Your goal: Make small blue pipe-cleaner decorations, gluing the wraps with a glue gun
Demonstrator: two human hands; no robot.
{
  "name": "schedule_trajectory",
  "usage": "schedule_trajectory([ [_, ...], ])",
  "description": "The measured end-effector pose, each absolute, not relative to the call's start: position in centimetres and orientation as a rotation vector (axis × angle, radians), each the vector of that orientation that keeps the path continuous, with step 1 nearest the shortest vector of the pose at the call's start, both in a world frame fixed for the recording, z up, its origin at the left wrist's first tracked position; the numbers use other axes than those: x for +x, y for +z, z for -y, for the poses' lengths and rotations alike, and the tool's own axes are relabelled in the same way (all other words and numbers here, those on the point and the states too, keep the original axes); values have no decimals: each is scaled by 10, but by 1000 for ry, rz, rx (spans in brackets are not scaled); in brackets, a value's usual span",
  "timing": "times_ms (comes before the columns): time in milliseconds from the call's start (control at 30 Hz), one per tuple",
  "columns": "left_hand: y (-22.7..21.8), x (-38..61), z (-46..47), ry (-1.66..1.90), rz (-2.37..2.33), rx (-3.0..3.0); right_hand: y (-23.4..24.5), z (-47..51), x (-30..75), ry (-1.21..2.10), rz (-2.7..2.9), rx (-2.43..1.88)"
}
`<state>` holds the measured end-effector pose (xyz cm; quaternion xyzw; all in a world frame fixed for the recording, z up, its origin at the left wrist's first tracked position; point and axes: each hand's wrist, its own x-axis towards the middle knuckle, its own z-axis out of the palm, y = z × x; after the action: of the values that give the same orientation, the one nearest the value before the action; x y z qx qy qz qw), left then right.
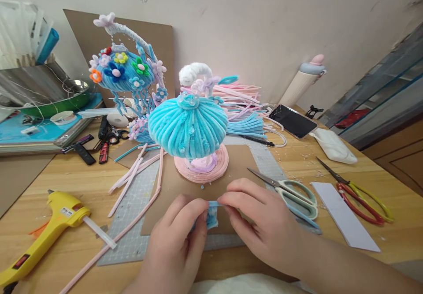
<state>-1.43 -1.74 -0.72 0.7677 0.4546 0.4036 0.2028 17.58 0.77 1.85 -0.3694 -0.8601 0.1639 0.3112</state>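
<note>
Centrally placed, the pleated blue ornament: it stands on its pink round base (220,168) and serves as landmark; point on the pleats of the ornament (188,128).

Small blue piece: in front of the ornament, on the person's side, held between both hands (212,217) above the brown board (243,161).

Left hand: nearer than the ornament and left of it (176,230); thumb and forefinger pressed together on the left part of the piece, the other fingers curled and partly hidden.

Right hand: nearer than the ornament and right of it (261,217); thumb and forefinger brought nearly together at the piece's upper right end, seemingly in a light pinch.

Fuzzy feel: judging by its nap, the piece should be very light, soft and bendable, with little slip but easily crushed.

Good hold: best taken by its ends or upper edge with fingertip pressure, leaving the middle unsquashed.

Pink stem: left of the ornament, reaching toward the person (157,191).

Yellow glue gun: on the bench (66,175), left of the ornament and nearer (61,217).

Pale-handled scissors: right of the ornament and nearer, beside the right hand (284,184).

White strip: further right of the ornament, past those scissors (343,217).
</note>
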Motion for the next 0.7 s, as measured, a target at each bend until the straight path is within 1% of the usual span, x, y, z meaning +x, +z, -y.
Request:
schedule_trajectory([
  [467, -6, -13, 18, 1122, -1270, 2092, 18, -6, 176, 378, 2306, -942],
  [567, -6, -13, 17, 1212, -1283, 2064, 24, -1, 179, 280, 2166, -913],
  [633, -7, -13, 18, 1323, -1294, 1996, 28, 5, 181, 217, 2057, -810],
  [700, -9, -12, 18, 1429, -1335, 1871, 29, 12, 180, 314, 2053, -670],
])
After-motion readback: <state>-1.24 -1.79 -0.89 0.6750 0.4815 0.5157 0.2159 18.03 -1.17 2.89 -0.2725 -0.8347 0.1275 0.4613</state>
